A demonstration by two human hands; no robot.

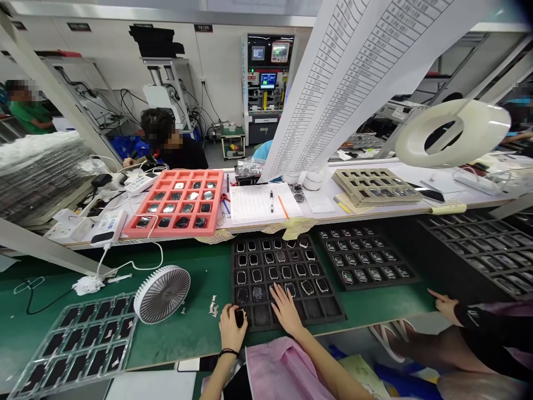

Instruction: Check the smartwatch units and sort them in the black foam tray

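Note:
Low in the middle of the head view, my left hand (231, 329) is closed around a small dark watch body (239, 317), just off the near left corner of a black foam tray (316, 323). My right hand (286, 311) lies over that tray with its fingers stretched out and holds nothing I can see. Its fingertips are near a watch body (290, 289) in the nearer rows; whether they touch it I cannot tell. Rows of square watch bodies fill most of the tray's pockets, and several pockets of the nearest row are bare.
A round white fan (162, 294) and a clear tray of black pieces (79, 339) are at left. More black trays (362, 258) stand at right, near another person's hand (444, 305). The shelf holds a pink tray (177, 203), papers (258, 203) and a beige tray (375, 188). Printed sheets (333, 78) hang above.

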